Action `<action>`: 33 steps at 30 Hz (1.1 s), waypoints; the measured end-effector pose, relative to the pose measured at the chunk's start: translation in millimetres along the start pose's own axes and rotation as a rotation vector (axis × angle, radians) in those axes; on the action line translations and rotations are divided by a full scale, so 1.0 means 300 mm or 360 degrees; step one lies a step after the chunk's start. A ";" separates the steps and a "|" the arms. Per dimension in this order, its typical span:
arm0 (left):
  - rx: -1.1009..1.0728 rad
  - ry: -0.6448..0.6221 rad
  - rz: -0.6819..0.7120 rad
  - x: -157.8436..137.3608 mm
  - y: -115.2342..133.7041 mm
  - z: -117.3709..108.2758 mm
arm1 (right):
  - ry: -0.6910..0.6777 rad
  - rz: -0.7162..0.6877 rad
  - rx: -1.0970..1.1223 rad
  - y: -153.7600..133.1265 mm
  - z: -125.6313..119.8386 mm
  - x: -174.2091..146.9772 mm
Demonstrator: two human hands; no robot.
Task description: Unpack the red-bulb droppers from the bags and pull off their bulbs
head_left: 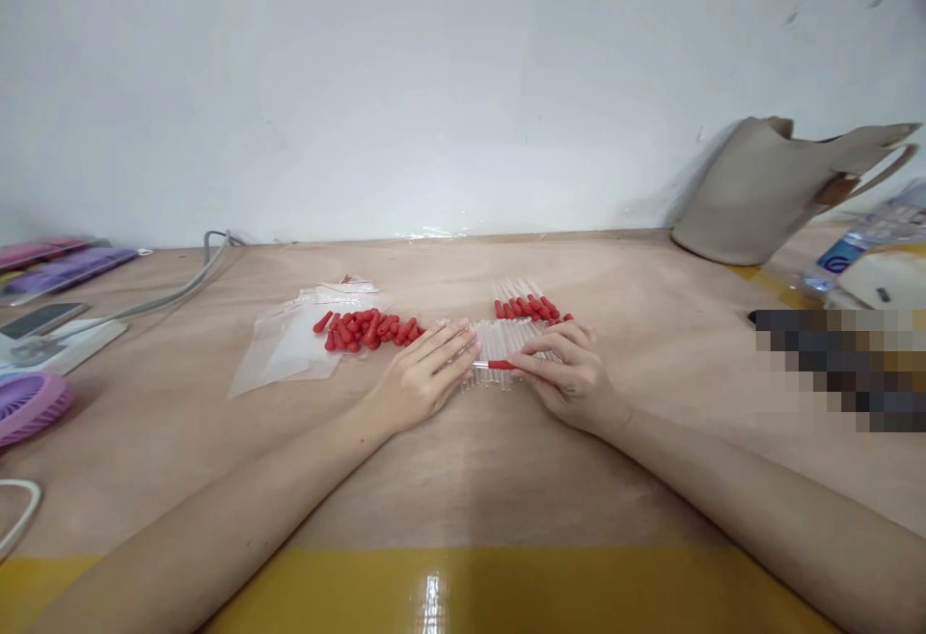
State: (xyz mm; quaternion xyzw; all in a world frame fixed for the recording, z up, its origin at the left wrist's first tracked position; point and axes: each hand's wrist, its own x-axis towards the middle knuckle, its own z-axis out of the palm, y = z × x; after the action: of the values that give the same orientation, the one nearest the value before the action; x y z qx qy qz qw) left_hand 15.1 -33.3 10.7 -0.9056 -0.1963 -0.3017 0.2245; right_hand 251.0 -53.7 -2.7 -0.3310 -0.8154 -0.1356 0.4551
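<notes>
Between my hands lies a dropper: a clear thin tube with a red rubber bulb [499, 365] at its right end. The thumb and fingers of my right hand [575, 373] pinch that bulb. My left hand [426, 373] is closed at the tube's left end, its fingers held together; the fingers partly hide the grip. Under and between both hands is a row of bare clear tubes [503, 337]. Loose red bulbs [372, 328] are heaped just left of my left hand. Beyond my right hand, several tubes with red bulbs fitted [528, 307] lie side by side.
Clear zip bags [289, 340] lie under and beside the loose bulbs. At the left are a phone [43, 319], a grey cable [166, 296] and a purple fan [33, 407]. A beige bag [759, 190] and a plastic bottle [846, 253] stand at the right, near the wall.
</notes>
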 end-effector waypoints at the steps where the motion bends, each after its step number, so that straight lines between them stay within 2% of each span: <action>1: 0.0017 0.0014 0.0013 0.001 0.002 0.002 | 0.0001 -0.0004 -0.0001 -0.003 0.003 0.000; 7: 0.0099 0.0075 0.0001 -0.008 0.013 0.021 | -0.0144 -0.0049 -0.0055 -0.016 0.022 0.010; 11: 0.0087 0.0080 0.0050 -0.006 0.023 0.023 | -0.0211 -0.0177 -0.0108 -0.046 0.046 0.018; 15: 0.0014 0.0101 0.0120 -0.007 0.030 0.017 | -0.0185 -0.0281 -0.0140 -0.062 0.050 0.019; 20: -0.0127 0.0102 0.0103 -0.014 0.040 0.011 | -0.0151 -0.0464 -0.0223 -0.060 0.022 0.012; 26: -0.0211 0.0133 0.0074 -0.015 0.038 0.008 | -0.0145 -0.0525 -0.0286 -0.040 0.005 0.006; 33: -0.0268 0.0156 0.0048 -0.019 0.033 0.013 | 0.0009 -0.0689 -0.0354 -0.023 -0.009 0.009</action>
State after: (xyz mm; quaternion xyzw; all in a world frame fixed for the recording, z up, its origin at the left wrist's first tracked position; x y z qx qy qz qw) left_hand 17.7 -40.7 1.5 -0.9082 -0.1453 -0.3576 0.1615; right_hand 247.2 -59.2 1.7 -0.1962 -0.8461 -0.3199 0.3786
